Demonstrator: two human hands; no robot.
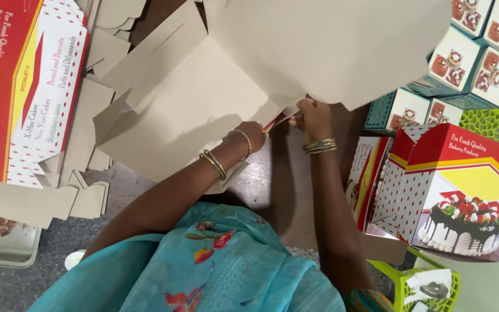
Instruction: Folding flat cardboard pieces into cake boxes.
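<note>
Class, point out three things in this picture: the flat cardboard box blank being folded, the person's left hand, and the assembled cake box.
flat cardboard box blank [203, 98], head view, plain brown panel.
left hand [253, 134], head view, knuckles.
assembled cake box [463, 190], head view, front face.

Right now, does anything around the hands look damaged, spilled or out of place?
Nothing looks damaged or spilled. The left hand and right hand both grip the edge of an unfolded cardboard box blank. Flat blanks lie loosely heaped at left; the assembled cake box sits tilted at right.
</note>
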